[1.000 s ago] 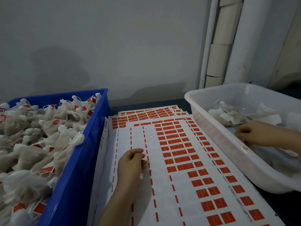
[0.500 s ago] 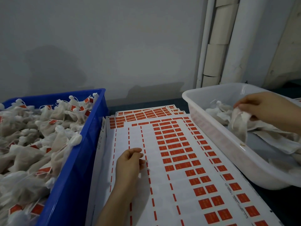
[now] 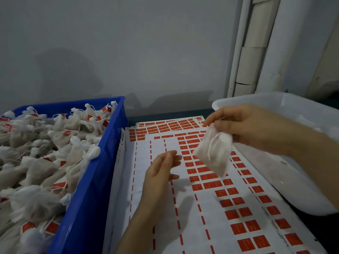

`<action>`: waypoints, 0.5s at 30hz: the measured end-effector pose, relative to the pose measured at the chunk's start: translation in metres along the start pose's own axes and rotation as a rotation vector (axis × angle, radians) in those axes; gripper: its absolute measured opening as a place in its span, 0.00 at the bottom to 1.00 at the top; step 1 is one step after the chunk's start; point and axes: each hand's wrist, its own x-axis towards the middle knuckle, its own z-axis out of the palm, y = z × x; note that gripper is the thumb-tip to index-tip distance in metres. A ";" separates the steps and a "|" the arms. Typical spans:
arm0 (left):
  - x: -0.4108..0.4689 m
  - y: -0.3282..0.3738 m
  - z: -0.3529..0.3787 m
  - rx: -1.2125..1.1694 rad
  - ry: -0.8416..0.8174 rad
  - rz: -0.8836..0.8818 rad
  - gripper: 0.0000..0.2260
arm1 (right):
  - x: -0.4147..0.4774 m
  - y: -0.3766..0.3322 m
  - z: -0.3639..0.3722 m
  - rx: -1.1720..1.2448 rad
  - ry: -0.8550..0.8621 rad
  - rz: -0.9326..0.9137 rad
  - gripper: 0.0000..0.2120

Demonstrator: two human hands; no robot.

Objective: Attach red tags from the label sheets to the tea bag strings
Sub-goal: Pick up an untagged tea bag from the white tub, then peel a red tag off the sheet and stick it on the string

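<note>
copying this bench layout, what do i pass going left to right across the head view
blue crate → left hand → tea bag held by the right hand → white tub; the label sheets span under both hands, so left out

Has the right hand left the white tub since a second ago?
Yes. The right hand has come leftward out of the white tub and now holds a tea bag above the label sheet.
</note>
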 end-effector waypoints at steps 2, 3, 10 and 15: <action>-0.003 0.002 0.001 -0.017 -0.115 0.034 0.15 | 0.003 0.006 0.025 0.018 -0.098 -0.004 0.08; -0.005 0.003 0.002 -0.016 -0.155 0.049 0.16 | 0.005 0.010 0.037 0.013 -0.137 -0.007 0.08; -0.003 -0.003 0.000 0.059 0.031 0.061 0.12 | 0.018 0.040 0.084 -0.003 -0.058 -0.021 0.08; 0.001 -0.007 -0.001 0.081 0.147 0.004 0.05 | 0.018 0.058 0.101 0.041 0.092 0.009 0.06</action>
